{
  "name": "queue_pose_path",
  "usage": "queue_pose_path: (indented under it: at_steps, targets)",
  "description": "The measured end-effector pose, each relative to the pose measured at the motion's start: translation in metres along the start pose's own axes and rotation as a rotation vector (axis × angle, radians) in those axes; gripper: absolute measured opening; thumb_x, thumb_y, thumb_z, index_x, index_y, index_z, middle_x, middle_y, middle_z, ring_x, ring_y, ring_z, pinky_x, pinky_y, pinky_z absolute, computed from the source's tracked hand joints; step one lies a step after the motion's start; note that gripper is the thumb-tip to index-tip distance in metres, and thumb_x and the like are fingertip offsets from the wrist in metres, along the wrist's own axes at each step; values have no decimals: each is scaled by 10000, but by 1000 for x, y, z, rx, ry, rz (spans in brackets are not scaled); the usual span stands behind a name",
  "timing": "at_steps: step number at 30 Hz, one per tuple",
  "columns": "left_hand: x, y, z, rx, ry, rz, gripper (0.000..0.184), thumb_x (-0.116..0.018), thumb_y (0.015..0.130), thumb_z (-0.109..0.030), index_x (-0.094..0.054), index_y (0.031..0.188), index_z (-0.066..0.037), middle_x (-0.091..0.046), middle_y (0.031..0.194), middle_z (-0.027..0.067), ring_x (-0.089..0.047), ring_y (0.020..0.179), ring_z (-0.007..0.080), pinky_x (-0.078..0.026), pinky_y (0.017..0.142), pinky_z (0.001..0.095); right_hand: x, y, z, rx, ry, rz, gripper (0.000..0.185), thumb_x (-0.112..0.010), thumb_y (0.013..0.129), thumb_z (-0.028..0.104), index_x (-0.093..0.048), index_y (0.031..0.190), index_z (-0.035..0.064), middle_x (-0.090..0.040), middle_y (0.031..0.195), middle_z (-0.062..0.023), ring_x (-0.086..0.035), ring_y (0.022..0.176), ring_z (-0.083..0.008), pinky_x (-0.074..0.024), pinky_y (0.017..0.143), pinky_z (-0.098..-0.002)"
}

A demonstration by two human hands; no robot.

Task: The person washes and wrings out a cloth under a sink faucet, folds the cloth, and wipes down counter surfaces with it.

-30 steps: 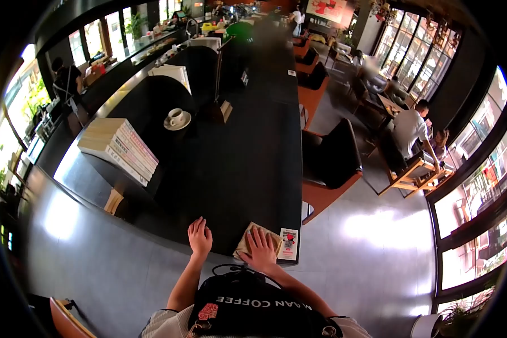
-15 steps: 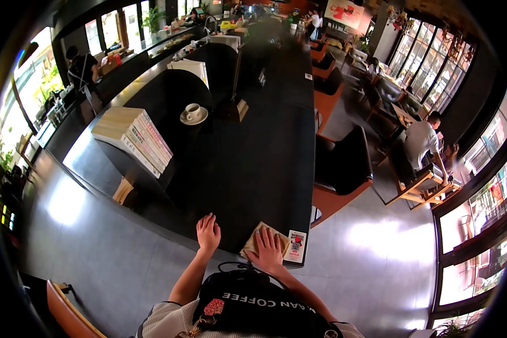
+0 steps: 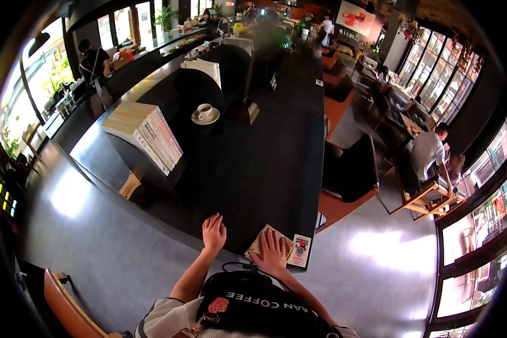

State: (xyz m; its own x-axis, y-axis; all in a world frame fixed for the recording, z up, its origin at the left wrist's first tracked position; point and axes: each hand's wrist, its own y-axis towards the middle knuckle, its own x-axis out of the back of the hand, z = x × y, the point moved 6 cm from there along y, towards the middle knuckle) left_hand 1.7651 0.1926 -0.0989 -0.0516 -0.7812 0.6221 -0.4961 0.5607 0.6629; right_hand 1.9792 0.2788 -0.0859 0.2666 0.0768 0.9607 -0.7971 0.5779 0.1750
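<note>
Turned view slightly left.
Covering one folded cloth [image 3: 257, 243] with spread right hand [image 3: 272, 253], beside one card [image 3: 300, 251]; holding left hand [image 3: 214, 232] half-open over desk [image 3: 248, 169].

Right hand [image 3: 272, 252] flat, left hand [image 3: 214, 232] perhaps half-curled

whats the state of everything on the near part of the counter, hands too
cloth: folded, pressed flat on the counter
right hand: spread on top of the cloth
left hand: holding nothing, at the counter's edge
card: lying flat, printed side up, beside the cloth
cup: upright, dark drink inside, fill level unclear
saucer: under the cup
books: closed, lined up in a row
</note>
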Motion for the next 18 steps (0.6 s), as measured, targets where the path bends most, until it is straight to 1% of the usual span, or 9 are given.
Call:
queue_pose_path:
  at_steps: [1,4,16,18]
  targets:
    - [-1,-1,1,1,-1,0,256,-599,776,-52,-623,1030,-34,-605,1141,100,-549,1065,308,-441,915,424,0,0,0,3,3,-5,776,-508,861,567,-381,1409,32,-265,1511,-198,-230,1406,-371,-167,1132,-530]
    - [0,0,-1,3,8,4,259,-596,778,-57,-619,1035,-34,-602,1150,98,-548,1067,307,-439,916,425,-3,0,-1,6,-20,-4,781,-449,880,604,-393,1406,29,-264,1513,-192,-232,1406,-358,-152,1136,-530]
    - [1,1,-2,10,1,25,264,-592,777,-56,-621,1037,-27,-600,1154,105,-542,1073,306,-435,925,419,4,-1,2,12,-7,-46,751,-466,882,581,-421,1386,26,-286,1500,-198,-256,1393,-367,-181,1126,-532]
    - [2,1,-1,12,-1,26,261,-592,776,-55,-622,1034,-24,-602,1153,106,-544,1072,306,-435,925,418,4,0,2,11,-2,-51,751,-509,861,563,-425,1381,27,-290,1498,-202,-261,1392,-374,-183,1126,-535]
